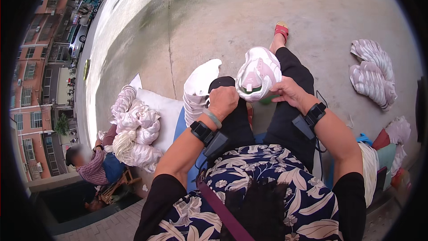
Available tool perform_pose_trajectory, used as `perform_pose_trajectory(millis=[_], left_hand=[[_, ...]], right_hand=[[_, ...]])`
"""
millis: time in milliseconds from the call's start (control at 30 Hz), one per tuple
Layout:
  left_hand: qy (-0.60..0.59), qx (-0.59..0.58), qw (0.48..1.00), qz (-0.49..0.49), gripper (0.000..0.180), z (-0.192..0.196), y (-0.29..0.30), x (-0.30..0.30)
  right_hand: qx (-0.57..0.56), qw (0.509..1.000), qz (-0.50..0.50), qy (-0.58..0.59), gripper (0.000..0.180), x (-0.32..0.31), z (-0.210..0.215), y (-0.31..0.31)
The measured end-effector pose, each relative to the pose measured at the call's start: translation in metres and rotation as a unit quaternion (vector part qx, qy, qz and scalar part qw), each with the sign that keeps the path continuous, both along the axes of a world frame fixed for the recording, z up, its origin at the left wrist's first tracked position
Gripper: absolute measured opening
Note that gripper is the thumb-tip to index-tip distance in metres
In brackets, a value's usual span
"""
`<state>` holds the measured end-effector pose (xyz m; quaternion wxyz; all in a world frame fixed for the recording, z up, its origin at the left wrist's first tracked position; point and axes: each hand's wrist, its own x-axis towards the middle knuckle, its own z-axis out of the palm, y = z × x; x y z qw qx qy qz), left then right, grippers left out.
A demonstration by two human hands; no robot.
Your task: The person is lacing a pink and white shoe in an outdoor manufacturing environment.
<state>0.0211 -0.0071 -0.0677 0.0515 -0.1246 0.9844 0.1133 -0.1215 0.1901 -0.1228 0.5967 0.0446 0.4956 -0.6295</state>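
Observation:
A white and pink shoe upper rests over my knees, its opening facing me. My right hand pinches its right edge between thumb and fingers. Just left of the upper, my left hand is closed, knuckles up, above my left knee; whatever its fingers hold is hidden. Beside that hand, a nested stack of white shoe uppers leans against my left leg. A bit of green shows under the upper I hold.
Bundles of white uppers and pale laces lie at the left by a white sheet. More stacked uppers are on the concrete floor at the right. Cloth and pale cords sit near my right elbow. Another person sits far left.

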Motion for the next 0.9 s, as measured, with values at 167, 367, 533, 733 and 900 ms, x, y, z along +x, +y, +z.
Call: perform_pose_trajectory(millis=[167, 367, 533, 733, 900], left_hand=[[0.027, 0.026, 0.999, 0.035, 0.03, -0.014, -0.008, -0.025], [-0.11, 0.1, 0.985, 0.088, 0.029, -0.017, -0.014, -0.071], [-0.083, 0.095, 0.989, 0.08, 0.028, -0.028, -0.01, -0.058], [-0.034, 0.089, 0.99, 0.104, 0.02, -0.021, 0.018, -0.014], [-0.006, 0.1, 0.99, 0.099, 0.018, -0.03, 0.021, -0.013]], right_hand=[[0.1, 0.987, 0.013, 0.126, 0.046, 0.005, 0.001, -0.007], [0.13, 0.982, 0.043, 0.132, 0.049, 0.01, -0.005, -0.015], [0.178, 0.965, 0.049, 0.186, 0.045, 0.008, -0.018, -0.02], [0.168, 0.801, -0.016, 0.574, 0.039, 0.022, -0.016, -0.001], [0.184, 0.748, 0.133, 0.623, 0.051, 0.033, 0.021, -0.012]])
